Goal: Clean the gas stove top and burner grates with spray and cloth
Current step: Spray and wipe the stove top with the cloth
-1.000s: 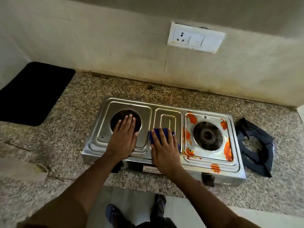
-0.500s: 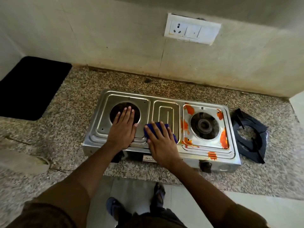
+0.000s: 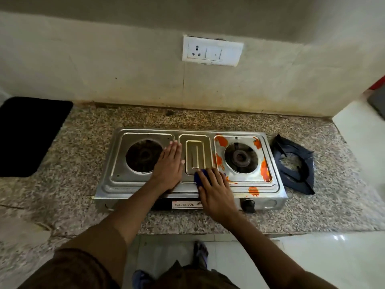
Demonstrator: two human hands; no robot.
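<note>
A steel two-burner gas stove (image 3: 116, 180) lies on a speckled granite counter (image 3: 68, 147). Orange stains (image 3: 220, 141) smear the panel around the right burner (image 3: 241, 157) and the front lip. My left hand (image 3: 169, 165) rests flat, fingers together, on the panel just right of the left burner (image 3: 141, 156). My right hand (image 3: 214, 189) presses a blue cloth (image 3: 199, 177) onto the stove's front middle, at the left edge of the stained panel. Most of the cloth is hidden under my palm. Black burner grates (image 3: 295, 163) lie on the counter right of the stove. No spray bottle is in view.
A black mat (image 3: 29, 134) covers the counter's far left. A white socket plate (image 3: 212, 50) is on the wall behind. The stove's black knob (image 3: 249, 205) faces me. The counter ends at the right, with white floor tiles (image 3: 312, 253) and my feet below.
My right hand has slid the blue cloth rightward to the edge of the stained panel. My left hand has shifted off the left burner opening to its right side. The head camera has pulled back.
</note>
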